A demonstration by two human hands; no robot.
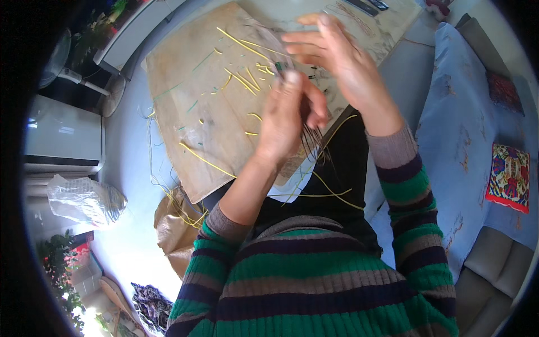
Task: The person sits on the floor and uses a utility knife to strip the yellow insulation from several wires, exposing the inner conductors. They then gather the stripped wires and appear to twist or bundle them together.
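Note:
My left hand (284, 116) is closed on a bundle of thin dark wires (312, 141), whose ends hang below the fingers over my lap. Above the thumb, blurred greyish strands (276, 40) fan out, with a small green piece near their base. To the upper right, my right hand (343, 59) is blurred, its fingers spread and nothing seen in them. Beneath both hands lies a worn brown board (189, 63). Yellow wire pieces (246, 82) and short green bits (192, 106) are scattered over it.
Longer yellow wires (332, 191) lie across my black trousers. A gold-brown bag (170, 219) with trailing wires stands on the floor to the left. A pale table (391, 25) carries a dark remote-like object (378, 4). On the right is a sofa with a blue cover (450, 126).

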